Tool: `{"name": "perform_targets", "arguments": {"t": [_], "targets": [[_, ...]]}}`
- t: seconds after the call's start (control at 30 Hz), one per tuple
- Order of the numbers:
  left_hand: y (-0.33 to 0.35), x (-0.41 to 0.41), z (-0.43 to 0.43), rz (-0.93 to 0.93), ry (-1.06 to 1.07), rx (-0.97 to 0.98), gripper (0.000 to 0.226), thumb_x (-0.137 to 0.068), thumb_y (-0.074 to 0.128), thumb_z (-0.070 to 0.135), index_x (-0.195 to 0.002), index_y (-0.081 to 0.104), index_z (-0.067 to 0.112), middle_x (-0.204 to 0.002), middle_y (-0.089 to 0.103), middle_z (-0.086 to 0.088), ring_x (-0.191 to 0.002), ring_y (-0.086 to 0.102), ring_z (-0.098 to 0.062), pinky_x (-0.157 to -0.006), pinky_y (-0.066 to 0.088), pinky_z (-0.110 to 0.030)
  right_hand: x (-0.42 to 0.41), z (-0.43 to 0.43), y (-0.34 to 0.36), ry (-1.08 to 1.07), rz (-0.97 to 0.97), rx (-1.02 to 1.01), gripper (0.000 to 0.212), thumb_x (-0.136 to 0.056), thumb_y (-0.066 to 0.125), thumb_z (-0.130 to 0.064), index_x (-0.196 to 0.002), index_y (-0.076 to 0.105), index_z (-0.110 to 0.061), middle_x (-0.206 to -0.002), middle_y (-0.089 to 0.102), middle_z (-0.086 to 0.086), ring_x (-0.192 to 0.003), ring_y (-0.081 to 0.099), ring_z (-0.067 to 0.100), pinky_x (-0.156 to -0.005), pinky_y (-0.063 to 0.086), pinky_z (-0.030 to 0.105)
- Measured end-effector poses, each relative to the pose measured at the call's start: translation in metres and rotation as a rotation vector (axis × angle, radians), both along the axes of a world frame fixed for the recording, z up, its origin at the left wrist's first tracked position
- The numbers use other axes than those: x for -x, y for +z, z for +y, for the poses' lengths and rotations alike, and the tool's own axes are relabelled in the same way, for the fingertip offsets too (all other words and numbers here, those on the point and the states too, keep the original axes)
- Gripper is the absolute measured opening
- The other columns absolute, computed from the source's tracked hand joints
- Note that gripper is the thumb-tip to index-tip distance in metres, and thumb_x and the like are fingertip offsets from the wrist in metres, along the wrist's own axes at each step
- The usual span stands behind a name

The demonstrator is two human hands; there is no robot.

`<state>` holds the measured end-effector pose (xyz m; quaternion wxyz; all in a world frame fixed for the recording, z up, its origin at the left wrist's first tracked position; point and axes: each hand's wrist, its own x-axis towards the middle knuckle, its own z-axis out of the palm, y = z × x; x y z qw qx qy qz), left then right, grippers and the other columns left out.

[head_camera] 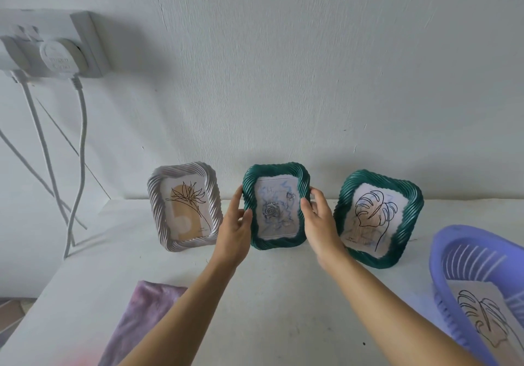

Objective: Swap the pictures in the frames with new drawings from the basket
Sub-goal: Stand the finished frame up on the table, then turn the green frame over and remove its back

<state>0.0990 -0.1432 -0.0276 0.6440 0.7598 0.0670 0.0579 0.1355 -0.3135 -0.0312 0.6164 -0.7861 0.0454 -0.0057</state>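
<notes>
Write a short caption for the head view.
Left hand and right hand hold the middle frame; a white frame and a green frame flank it, basket at right.

One white frame (154,204), two green frames (275,169) (380,177); one basket (467,231); one drawing (482,317); one cloth (141,314).

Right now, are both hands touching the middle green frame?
Touching. The head view shows the left hand gripping the left edge of the middle green frame and the right hand gripping its right edge, with both thumbs on the front.
</notes>
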Motion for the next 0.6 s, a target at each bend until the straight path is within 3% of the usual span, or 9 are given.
{"name": "perform_targets", "arguments": {"t": [0.13, 0.3, 0.37, 0.43, 0.53, 0.6], "targets": [[0.010, 0.013, 0.002, -0.027, -0.077, 0.091, 0.058, -0.106, 0.037, 0.008, -0.152, 0.023, 0.041, -0.109, 0.068, -0.009, -0.098, 0.070, -0.008, -0.072, 0.056, -0.018, 0.012, -0.006, 0.005, 0.019, -0.022, -0.047, 0.032, -0.104, 0.045, -0.036, -0.135, 0.047, -0.031, -0.120, 0.062, -0.002, -0.113, 0.058, 0.014, -0.090, 0.046, 0.031], [0.022, 0.042, 0.007, -0.057, -0.092, 0.077, 0.060, -0.105, 0.043, 0.011, -0.150, 0.028, 0.048, -0.096, 0.070, -0.011, -0.093, 0.070, -0.018, -0.075, 0.059, -0.028, 0.042, -0.016, 0.019, 0.083, -0.113, -0.008, 0.030, -0.103, 0.048, -0.034, -0.133, 0.051, -0.031, -0.111, 0.065, -0.007, -0.110, 0.060, 0.013, -0.094, 0.048, 0.031], [0.031, 0.055, 0.010, -0.082, -0.090, 0.074, 0.058, -0.104, 0.045, 0.011, -0.148, 0.033, 0.046, -0.085, 0.069, -0.006, -0.085, 0.069, -0.016, -0.078, 0.060, -0.033, 0.058, -0.018, 0.034, 0.113, -0.145, -0.065, 0.025, -0.103, 0.049, -0.031, -0.127, 0.054, -0.033, -0.103, 0.066, -0.011, -0.101, 0.061, 0.008, -0.091, 0.048, 0.025], [0.041, 0.069, 0.012, -0.083, -0.097, 0.122, 0.054, -0.104, 0.047, 0.010, -0.145, 0.039, 0.043, -0.089, 0.073, -0.007, -0.087, 0.069, -0.018, -0.082, 0.059, -0.037, 0.075, -0.019, 0.047, 0.140, -0.134, -0.182, 0.022, -0.102, 0.051, -0.029, -0.121, 0.056, -0.037, -0.100, 0.069, -0.015, -0.098, 0.063, 0.003, -0.091, 0.049, 0.023], [0.053, 0.095, 0.013, -0.043, -0.101, 0.238, 0.043, -0.102, 0.050, 0.011, -0.138, 0.049, 0.035, -0.099, 0.074, -0.013, -0.089, 0.069, -0.019, -0.081, 0.056, -0.033, 0.102, -0.021, 0.053, 0.155, -0.038, -0.362, 0.023, -0.100, 0.054, -0.033, -0.120, 0.059, -0.042, -0.117, 0.070, -0.009, -0.116, 0.063, 0.013, -0.102, 0.049, 0.047], [0.058, 0.113, 0.013, -0.006, -0.129, 0.311, 0.036, -0.101, 0.050, 0.009, -0.133, 0.055, 0.027, -0.099, 0.074, -0.012, -0.089, 0.069, -0.020, -0.077, 0.056, -0.030, 0.119, -0.024, 0.051, 0.136, -0.001, -0.432, 0.022, -0.098, 0.055, -0.033, -0.118, 0.061, -0.043, -0.120, 0.070, -0.006, -0.117, 0.064, 0.017, -0.104, 0.047, 0.053]]}}
